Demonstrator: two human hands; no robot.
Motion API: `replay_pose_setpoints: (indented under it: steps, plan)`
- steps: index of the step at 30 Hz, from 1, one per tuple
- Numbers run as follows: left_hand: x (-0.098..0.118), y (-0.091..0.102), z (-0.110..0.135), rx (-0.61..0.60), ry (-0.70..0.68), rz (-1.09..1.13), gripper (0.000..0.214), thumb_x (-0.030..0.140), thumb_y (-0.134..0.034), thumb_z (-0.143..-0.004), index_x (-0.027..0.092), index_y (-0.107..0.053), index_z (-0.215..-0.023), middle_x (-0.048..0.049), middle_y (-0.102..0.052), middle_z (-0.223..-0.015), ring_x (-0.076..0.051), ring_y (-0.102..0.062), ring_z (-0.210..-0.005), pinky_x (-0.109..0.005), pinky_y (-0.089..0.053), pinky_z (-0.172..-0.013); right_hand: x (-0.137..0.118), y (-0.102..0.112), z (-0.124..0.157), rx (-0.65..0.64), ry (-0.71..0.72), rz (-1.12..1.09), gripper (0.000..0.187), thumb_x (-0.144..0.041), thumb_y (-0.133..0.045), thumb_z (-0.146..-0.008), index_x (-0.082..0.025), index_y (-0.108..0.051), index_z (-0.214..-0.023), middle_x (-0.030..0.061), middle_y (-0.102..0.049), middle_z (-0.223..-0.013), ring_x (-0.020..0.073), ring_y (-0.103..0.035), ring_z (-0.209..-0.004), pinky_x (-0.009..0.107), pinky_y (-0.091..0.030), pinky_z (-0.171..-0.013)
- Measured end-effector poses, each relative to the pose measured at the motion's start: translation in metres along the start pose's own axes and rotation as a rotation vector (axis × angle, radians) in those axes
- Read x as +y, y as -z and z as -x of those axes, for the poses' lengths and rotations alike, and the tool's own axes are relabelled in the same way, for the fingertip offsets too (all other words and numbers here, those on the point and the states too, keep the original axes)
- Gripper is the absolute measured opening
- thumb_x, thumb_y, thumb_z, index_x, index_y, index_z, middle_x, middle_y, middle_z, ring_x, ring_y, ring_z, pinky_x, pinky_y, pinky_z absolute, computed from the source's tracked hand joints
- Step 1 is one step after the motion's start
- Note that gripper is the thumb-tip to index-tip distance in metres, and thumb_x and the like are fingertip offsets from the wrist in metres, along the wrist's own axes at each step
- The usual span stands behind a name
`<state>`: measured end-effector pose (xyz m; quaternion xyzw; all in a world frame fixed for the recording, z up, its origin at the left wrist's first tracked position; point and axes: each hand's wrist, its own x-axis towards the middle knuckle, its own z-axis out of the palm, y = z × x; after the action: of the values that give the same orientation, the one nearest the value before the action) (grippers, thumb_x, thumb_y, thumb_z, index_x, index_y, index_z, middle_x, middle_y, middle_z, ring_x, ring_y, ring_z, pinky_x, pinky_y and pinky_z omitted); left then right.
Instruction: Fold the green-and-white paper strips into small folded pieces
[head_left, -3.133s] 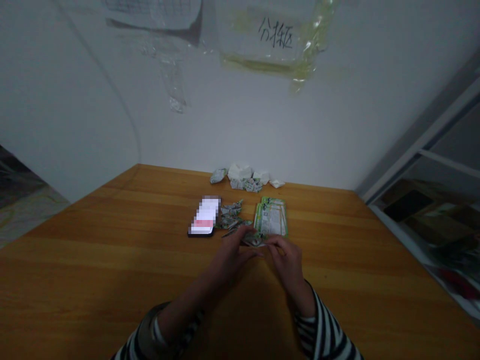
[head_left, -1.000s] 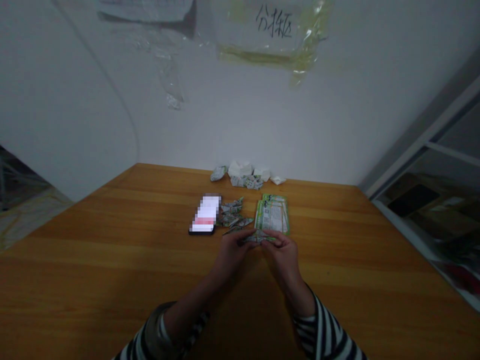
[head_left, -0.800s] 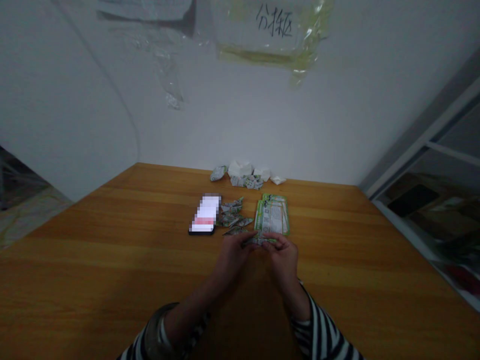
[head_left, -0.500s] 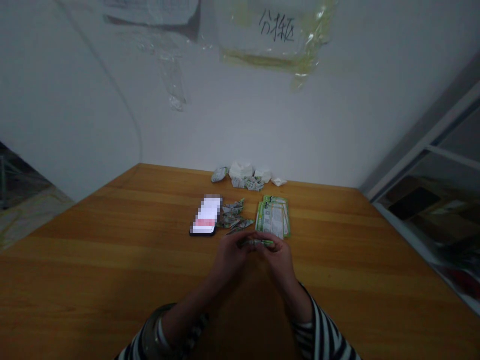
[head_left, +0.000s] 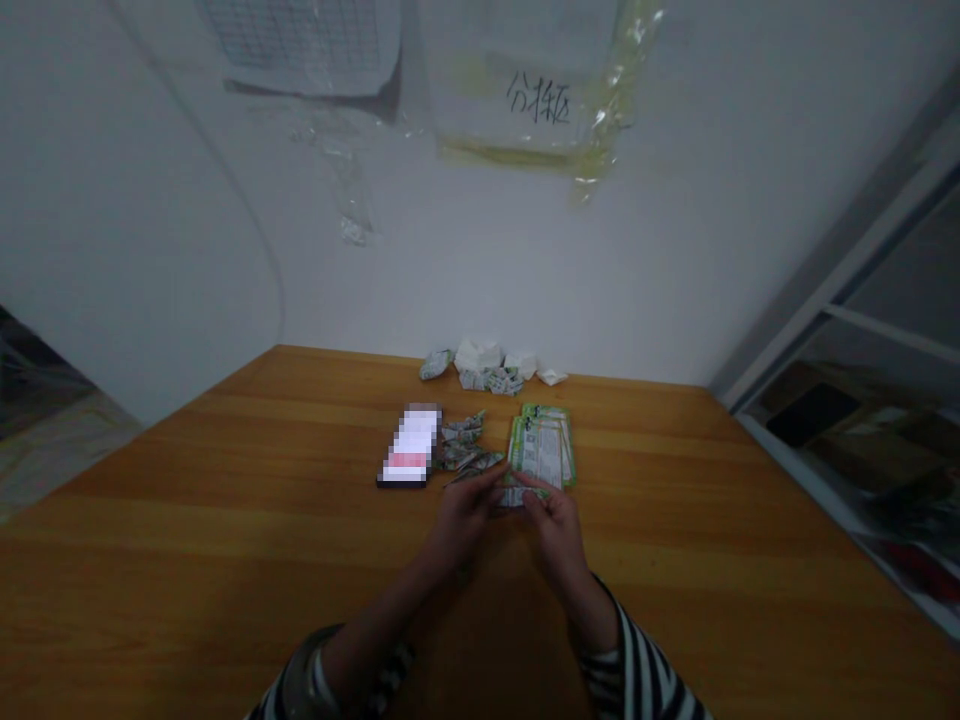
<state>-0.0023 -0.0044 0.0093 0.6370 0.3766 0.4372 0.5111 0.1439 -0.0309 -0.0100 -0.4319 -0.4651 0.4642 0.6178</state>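
Note:
Both my hands meet low over the middle of the wooden table. My left hand (head_left: 465, 515) and my right hand (head_left: 551, 530) pinch a small folded printed paper card (head_left: 514, 495) between their fingertips. Its edge lies just in front of a stack of green-bordered printed cards (head_left: 541, 445), and my right fingers nearly touch that stack. Just beyond my left hand lies a small heap of folded paper pieces (head_left: 461, 445). Further left is a smartphone (head_left: 409, 447) with a pixelated screen. Much of the held paper is hidden by my fingers.
The wooden table (head_left: 225, 520) meets a white wall at its far edge. Along that edge sit crumpled white paper and folded scraps (head_left: 480, 362). A plastic sheet with handwritten characters (head_left: 536, 100) hangs on the wall. A pale metal frame (head_left: 847, 270) stands at the right.
My hands have drawn slightly apart and lower, and the paper between them shows more of its surface. The whole view has tilted upward, so the table sits lower in the frame.

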Motion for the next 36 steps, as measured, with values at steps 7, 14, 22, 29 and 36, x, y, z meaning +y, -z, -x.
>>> replay_pose_setpoints:
  steps: [7, 14, 22, 29, 36]
  plan:
    - [-0.002, 0.028, -0.014, 0.198, -0.114, -0.324, 0.036, 0.025, -0.056, -0.083, 0.018, -0.061, -0.119, -0.0095, -0.07, -0.111, -0.024, -0.066, -0.101, -0.041, -0.053, -0.087, 0.007, 0.004, -0.006, -0.004, 0.033, -0.046, 0.065, -0.043, -0.061, -0.084, -0.024, -0.036, -0.141, 0.0106, -0.065, -0.123, 0.0234, -0.058, -0.116, 0.044, -0.042, -0.1]
    - [0.014, 0.047, -0.014, 0.357, -0.21, -0.693, 0.026, 0.03, -0.046, -0.09, 0.018, -0.064, -0.105, -0.0099, -0.068, -0.103, -0.024, -0.065, -0.093, -0.038, -0.052, -0.081, 0.003, 0.0, -0.001, -0.078, 0.315, 0.488, 0.023, -0.026, -0.057, -0.087, -0.023, -0.065, -0.109, 0.0086, -0.068, -0.11, 0.0242, -0.059, -0.105, 0.041, -0.044, -0.094]
    - [0.019, 0.046, -0.014, 0.462, -0.268, -0.625, 0.023, 0.031, -0.044, -0.091, 0.019, -0.062, -0.098, -0.0076, -0.064, -0.097, -0.021, -0.063, -0.086, -0.032, -0.051, -0.075, -0.006, 0.013, -0.007, -0.06, 0.433, 0.922, 0.023, -0.01, -0.05, -0.086, -0.02, -0.067, -0.097, 0.0086, -0.066, -0.098, 0.0237, -0.057, -0.097, 0.041, -0.047, -0.087]
    - [0.032, 0.055, -0.013, 0.412, -0.083, -0.659, 0.033, 0.041, -0.04, -0.092, 0.019, -0.059, -0.106, -0.0056, -0.069, -0.085, -0.019, -0.065, -0.072, -0.027, -0.046, -0.063, 0.002, 0.053, -0.029, -0.205, 0.429, 1.178, 0.045, -0.02, -0.064, -0.081, -0.018, -0.058, -0.125, 0.0119, -0.057, -0.132, 0.0275, -0.049, -0.125, 0.052, -0.03, -0.108]
    - [0.047, 0.065, 0.004, -0.393, 0.133, -0.965, 0.032, 0.045, -0.059, -0.077, 0.022, -0.061, -0.1, -0.0068, -0.071, -0.093, -0.026, -0.067, -0.081, -0.026, -0.041, -0.06, -0.002, 0.046, -0.029, -0.26, 0.466, 1.303, 0.036, -0.015, -0.063, -0.082, -0.015, -0.064, -0.118, 0.0137, -0.063, -0.125, 0.0263, -0.055, -0.12, 0.048, -0.034, -0.108]
